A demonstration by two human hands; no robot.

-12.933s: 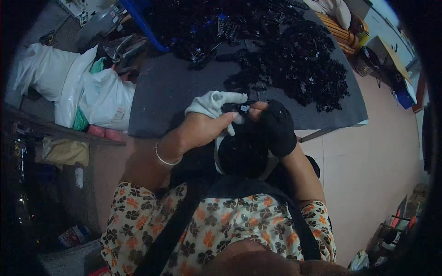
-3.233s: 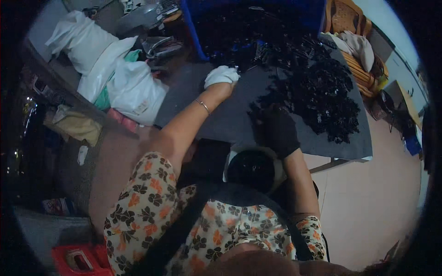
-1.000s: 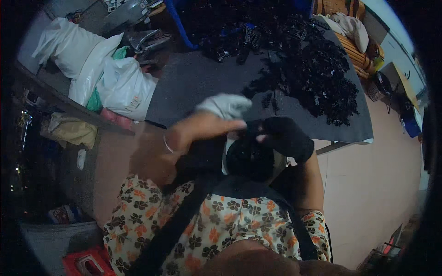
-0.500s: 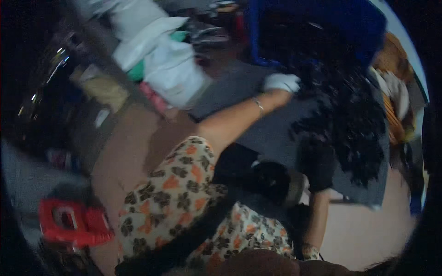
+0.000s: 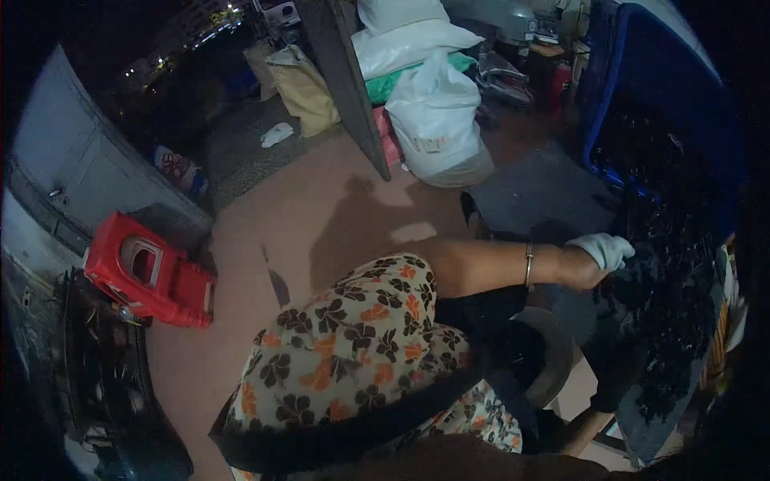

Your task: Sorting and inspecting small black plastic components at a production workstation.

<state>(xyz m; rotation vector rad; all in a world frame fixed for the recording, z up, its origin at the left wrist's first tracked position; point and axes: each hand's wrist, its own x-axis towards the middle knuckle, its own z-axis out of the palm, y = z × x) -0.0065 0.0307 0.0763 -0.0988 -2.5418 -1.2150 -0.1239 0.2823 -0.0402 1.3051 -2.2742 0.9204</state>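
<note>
My left hand [image 5: 603, 252] wears a white glove and reaches over a grey work surface [image 5: 521, 184]. Its fingers are curled in at the near side of a heap of small, shiny black pieces [image 5: 670, 280]; whether they pinch anything is too small to see. Lower down, my right hand [image 5: 622, 365] in a dark glove lies against the same heap. Its fingers blend into the black and cannot be made out. The heap spreads from the mouth of a large blue bin [image 5: 658, 72] lying tipped over at the far right.
A round pale-rimmed object [image 5: 557, 353] stands close to my lap. Full white sacks [image 5: 437, 112] are stacked beyond the surface, beside an upright dark panel [image 5: 345, 76]. At left are a red plastic stool [image 5: 180, 284] and a grey metal door [image 5: 96, 144]. A tan bag [image 5: 309, 96] stands farther back.
My view has swung left, so the bin, heap and sacks sit farther right and the stool and door show more fully. Both hands stay by the heap.
</note>
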